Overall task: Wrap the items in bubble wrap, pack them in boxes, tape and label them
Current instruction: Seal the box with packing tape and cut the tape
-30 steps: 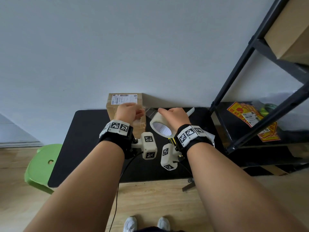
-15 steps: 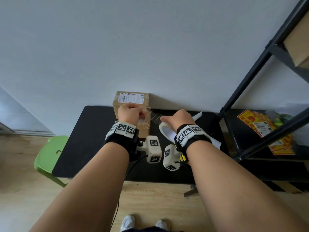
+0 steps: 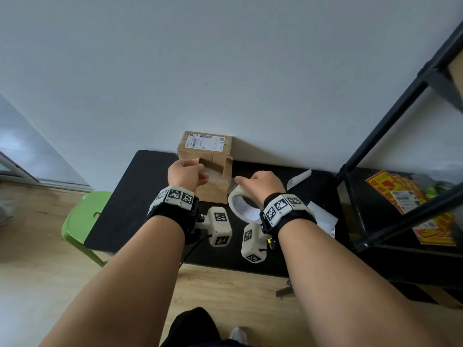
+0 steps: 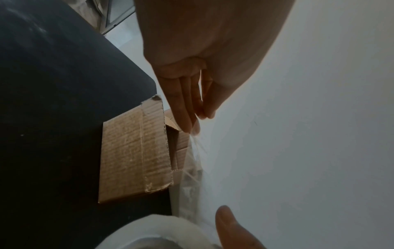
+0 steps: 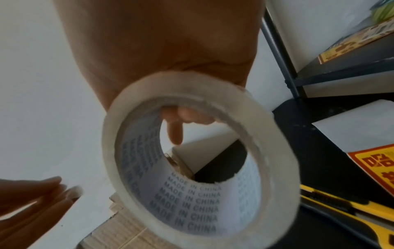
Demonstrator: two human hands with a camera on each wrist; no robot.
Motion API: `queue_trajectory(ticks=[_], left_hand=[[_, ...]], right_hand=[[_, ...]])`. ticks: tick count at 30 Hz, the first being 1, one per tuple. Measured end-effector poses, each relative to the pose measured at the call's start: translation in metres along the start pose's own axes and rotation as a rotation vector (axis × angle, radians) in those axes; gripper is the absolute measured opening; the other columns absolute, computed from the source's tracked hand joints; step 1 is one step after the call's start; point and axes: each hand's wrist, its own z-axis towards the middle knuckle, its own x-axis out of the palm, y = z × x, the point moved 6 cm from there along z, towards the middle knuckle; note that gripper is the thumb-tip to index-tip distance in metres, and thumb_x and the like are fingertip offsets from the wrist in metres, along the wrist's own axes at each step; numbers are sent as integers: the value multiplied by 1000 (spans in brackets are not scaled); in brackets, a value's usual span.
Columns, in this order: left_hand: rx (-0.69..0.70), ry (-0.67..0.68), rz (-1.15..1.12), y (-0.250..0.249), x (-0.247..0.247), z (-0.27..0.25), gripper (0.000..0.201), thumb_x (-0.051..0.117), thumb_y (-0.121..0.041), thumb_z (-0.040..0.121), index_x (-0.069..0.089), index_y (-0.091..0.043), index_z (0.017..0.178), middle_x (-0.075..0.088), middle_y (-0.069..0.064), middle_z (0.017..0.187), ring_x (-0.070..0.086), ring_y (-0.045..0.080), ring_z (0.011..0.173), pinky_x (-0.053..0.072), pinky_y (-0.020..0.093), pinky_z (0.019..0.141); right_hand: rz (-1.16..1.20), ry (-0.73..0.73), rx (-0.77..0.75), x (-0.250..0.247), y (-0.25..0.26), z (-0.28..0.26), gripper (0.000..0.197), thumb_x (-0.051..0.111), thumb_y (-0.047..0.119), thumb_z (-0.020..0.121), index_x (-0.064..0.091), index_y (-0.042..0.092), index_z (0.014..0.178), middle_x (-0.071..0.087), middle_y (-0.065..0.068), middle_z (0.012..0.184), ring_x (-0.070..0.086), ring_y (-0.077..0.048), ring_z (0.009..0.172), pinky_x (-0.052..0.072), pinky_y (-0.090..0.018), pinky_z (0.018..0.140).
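Cardboard box (image 3: 210,169) by wall, yellow knife (image 5: 341,212) nr

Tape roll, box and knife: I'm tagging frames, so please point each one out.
tape roll (image 5: 275,151), right wrist view, on the roll's right side face.
box (image 3: 211,190), head view, on its front wall.
knife (image 5: 332,207), right wrist view, on its yellow body.
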Motion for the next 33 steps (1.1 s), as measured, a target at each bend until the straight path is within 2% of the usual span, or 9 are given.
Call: queue_trajectory(ticks=[5, 9, 14, 17, 20, 22, 25, 28, 33], left_hand=[[128, 69, 112, -7, 4, 5, 8, 65, -5, 89, 60, -11, 85, 69, 12, 87, 71, 22, 69, 61, 37, 74], [202, 136, 163, -21, 12, 10, 8, 67, -7, 89, 62, -13, 86, 72, 8, 86, 72, 19, 68, 61, 36, 75], [322, 112, 346, -41, 19, 21, 4, 62, -19, 91, 66, -20, 93, 69, -5, 90, 69, 17, 83, 57, 32, 71], [372, 202, 488, -47, 27, 34, 25, 51, -13, 91, 69, -24, 104, 62, -9, 118, 60, 8, 99, 46, 21, 78], [363, 320, 590, -42, 35, 45, 46, 41, -4, 90, 65, -25, 124, 46, -1, 145, 49, 17, 126, 42, 29, 102], [357, 356, 658, -36, 41, 47, 60, 38, -1, 89, 50, -30, 140, 31, 2, 155, 44, 22, 132, 41, 28, 101], [369, 357, 717, -30, 46, 46, 75, 38, 1, 86, 30, -38, 150, 22, 2, 156, 49, 23, 124, 49, 29, 87], [265, 276, 658, -25, 32, 61, 74, 47, -11, 92, 12, -26, 155, 22, 8, 157, 48, 27, 127, 47, 31, 90], [358, 413, 957, -10, 24, 81, 65, 56, -17, 85, 37, -22, 147, 40, 9, 145, 44, 29, 126, 43, 40, 103]], right_hand=[[84, 180, -110, 17, 13, -6, 28, 59, 26, 93, 68, 24, 119, 65, 6, 123, 57, -13, 109, 41, -25, 82], [114, 154, -16, 13, 16, -3, 29, 60, 32, 89, 75, 11, 102, 71, -9, 101, 64, -25, 95, 48, -32, 76], [148, 10, -8, 8, 23, 4, 24, 65, 38, 83, 77, 17, 83, 72, -1, 80, 66, -20, 78, 48, -28, 66], [93, -108, 32, -3, 24, 12, 22, 63, 34, 87, 76, 17, 81, 71, -2, 80, 66, -22, 81, 49, -30, 71], [59, -201, 63, -9, 24, 18, 28, 60, 33, 89, 72, 14, 73, 68, -4, 76, 65, -23, 80, 50, -34, 78], [42, -281, 88, -9, 28, 21, 31, 58, 34, 89, 65, 14, 66, 64, -2, 70, 63, -23, 75, 48, -34, 72], [32, -392, 128, -9, 33, 24, 35, 56, 33, 92, 66, 11, 67, 64, -4, 67, 62, -23, 69, 43, -29, 62], [82, -475, 215, -9, 29, 26, 42, 51, 33, 96, 57, 13, 60, 61, -5, 66, 61, -24, 70, 35, -28, 58], [145, -484, 300, 2, 11, 33, 45, 52, 33, 96, 49, 15, 55, 52, -4, 60, 57, -26, 68, 38, -30, 64]])
